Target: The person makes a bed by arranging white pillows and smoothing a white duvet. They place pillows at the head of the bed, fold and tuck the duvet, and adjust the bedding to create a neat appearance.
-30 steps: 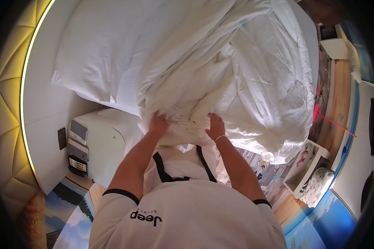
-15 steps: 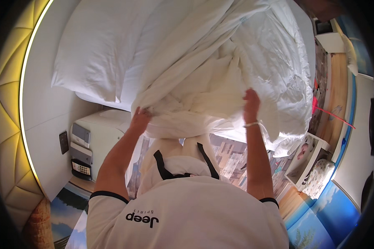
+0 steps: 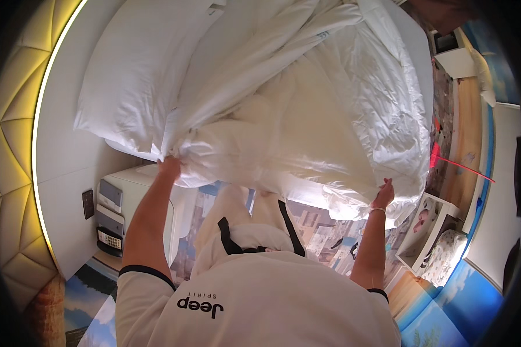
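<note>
A rumpled white duvet (image 3: 307,115) spreads over the bed, its near edge hanging down in front of me. My left hand (image 3: 169,168) is closed on a bunched corner of it, just below the white pillow (image 3: 127,81). At the duvet's near right side, the fingers of my right hand (image 3: 383,195) are pinched together on the cloth. Between my hands the fabric is drawn fairly flat, with long folds running toward the far side. What lies under the duvet is hidden.
Left of me stands a white bedside cabinet (image 3: 139,188), with a telephone (image 3: 110,240) by the wall. On the right are an open white shelf unit (image 3: 422,231), a red stick-like thing (image 3: 460,166) and a white box-like unit (image 3: 454,58). Patterned flooring (image 3: 324,231) shows below the bed.
My left hand has moved left toward the pillow with the duvet's corner. My right hand has come nearer and farther right. The cloth between them is now spread wider and smoother.
</note>
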`<state>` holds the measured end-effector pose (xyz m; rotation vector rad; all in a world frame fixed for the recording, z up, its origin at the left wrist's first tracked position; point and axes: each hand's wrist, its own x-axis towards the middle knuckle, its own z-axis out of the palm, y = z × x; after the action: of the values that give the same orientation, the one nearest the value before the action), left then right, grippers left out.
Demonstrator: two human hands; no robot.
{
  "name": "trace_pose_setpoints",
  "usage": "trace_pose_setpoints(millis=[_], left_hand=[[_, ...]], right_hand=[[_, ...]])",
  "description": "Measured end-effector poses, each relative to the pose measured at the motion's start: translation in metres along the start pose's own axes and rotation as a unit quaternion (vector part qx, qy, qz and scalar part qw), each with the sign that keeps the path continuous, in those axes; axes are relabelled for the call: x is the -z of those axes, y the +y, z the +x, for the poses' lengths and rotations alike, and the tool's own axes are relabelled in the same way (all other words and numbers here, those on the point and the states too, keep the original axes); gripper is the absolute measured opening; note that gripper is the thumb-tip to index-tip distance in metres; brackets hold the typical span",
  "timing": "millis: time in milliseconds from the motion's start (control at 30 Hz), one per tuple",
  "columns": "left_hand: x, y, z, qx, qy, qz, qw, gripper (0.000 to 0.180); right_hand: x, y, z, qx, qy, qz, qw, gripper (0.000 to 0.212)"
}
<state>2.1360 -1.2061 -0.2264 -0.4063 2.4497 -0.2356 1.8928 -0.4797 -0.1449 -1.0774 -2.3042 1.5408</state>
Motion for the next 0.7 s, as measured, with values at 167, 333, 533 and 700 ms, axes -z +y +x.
trace_pose_setpoints(millis=[167, 333, 533, 700], left_hand=[[0.037, 0.092, 0.011, -0.104, 0.172, -0.319, 0.926, 0.021], [0.104, 0.198, 0.020, -0.116, 0.203, -0.352, 0.906, 0.044], [0.086, 0.249, 0.065, -0.069, 0.040, -0.236, 0.969, 0.042], [0.111, 0.227, 0.082, -0.165, -0.174, -0.325, 0.915, 0.023]], right_hand=[[-0.020, 0.052, -0.005, 0.097, -0.099, -0.155, 0.978, 0.028], [-0.067, 0.028, -0.072, 0.248, -0.202, -0.403, 0.857, 0.016], [-0.142, 0.000, -0.143, 0.419, -0.314, -0.296, 0.799, 0.030], [-0.217, -0.002, -0.175, 0.240, -0.400, -0.194, 0.863, 0.044]])
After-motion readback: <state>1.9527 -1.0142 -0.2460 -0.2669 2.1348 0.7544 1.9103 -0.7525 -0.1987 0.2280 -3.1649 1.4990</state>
